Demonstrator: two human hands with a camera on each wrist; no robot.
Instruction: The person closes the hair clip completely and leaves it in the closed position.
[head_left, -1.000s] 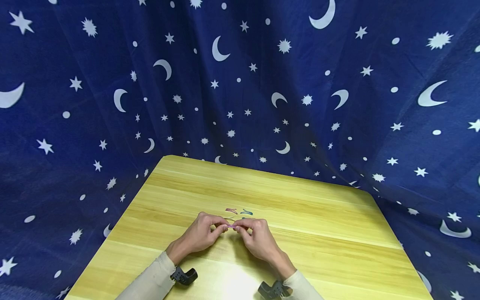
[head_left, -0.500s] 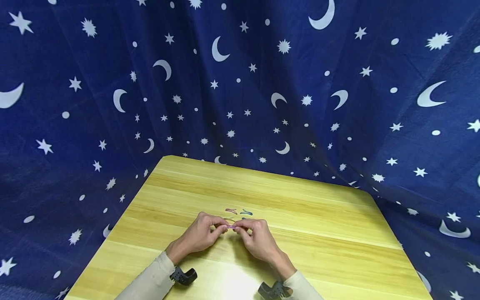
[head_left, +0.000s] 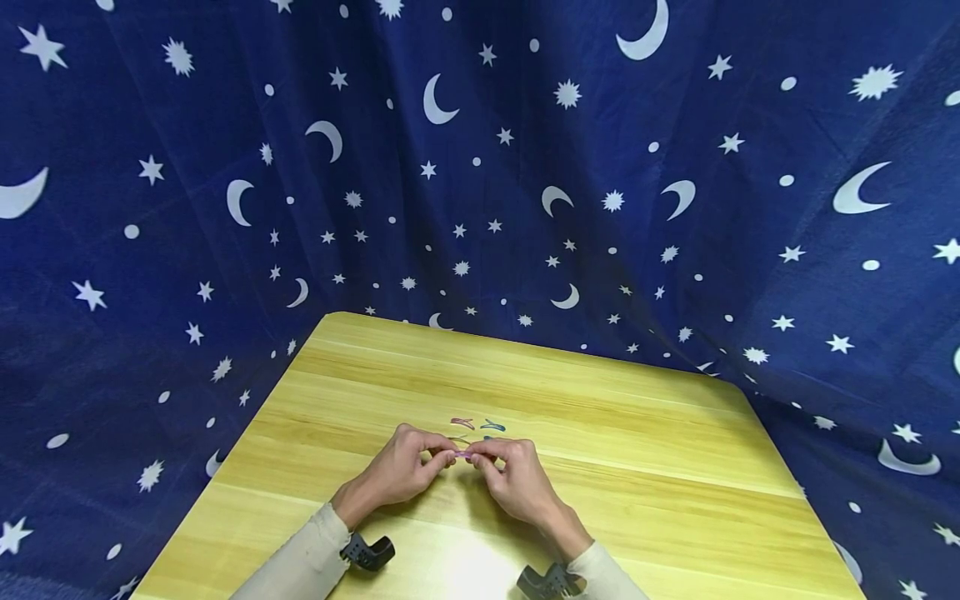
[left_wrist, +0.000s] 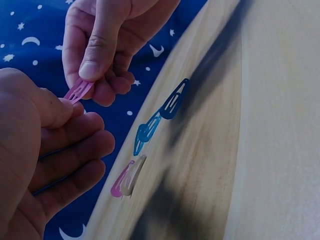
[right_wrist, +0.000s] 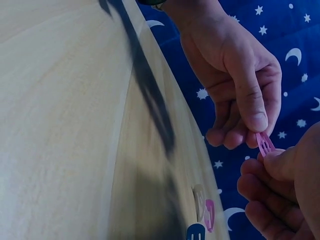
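Note:
Between my two hands is a pink snap hair clip (head_left: 462, 454), held a little above the table. My left hand (head_left: 401, 468) pinches one end between thumb and index finger, and my right hand (head_left: 517, 479) pinches the other end the same way. In the left wrist view slots show along the held clip (left_wrist: 78, 91); whether it is snapped flat I cannot tell. Just beyond my hands lie a pink clip (head_left: 462, 422), a blue clip (head_left: 492, 425), a second blue clip (head_left: 491, 437) and a beige clip (head_left: 459, 440), the last two partly hidden by my fingers.
The wooden table (head_left: 637, 467) spreads out around my hands. Behind it hangs a dark blue curtain (head_left: 510, 250) with white moons and stars. Each wrist carries a black mount, as with the left mount (head_left: 367, 552).

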